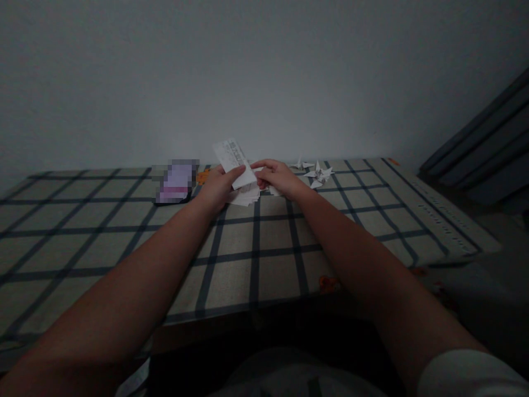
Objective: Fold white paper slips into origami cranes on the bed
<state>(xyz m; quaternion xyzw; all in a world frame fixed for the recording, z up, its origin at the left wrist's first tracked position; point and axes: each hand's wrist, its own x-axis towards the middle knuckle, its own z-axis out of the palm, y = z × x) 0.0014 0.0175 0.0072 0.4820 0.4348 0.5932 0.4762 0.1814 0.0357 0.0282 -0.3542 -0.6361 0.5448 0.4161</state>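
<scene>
Paper slip (235,160) at the far edge of the worktop (231,270): our left hand (219,184) and right hand (276,177) fingers clamp it, seemingly mid-fold; we should align edges, gripping lightly.

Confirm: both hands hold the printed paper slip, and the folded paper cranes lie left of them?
No. The head view shows the folded paper cranes lying right of the hands; the left hand and right hand do hold the printed paper slip.
</scene>
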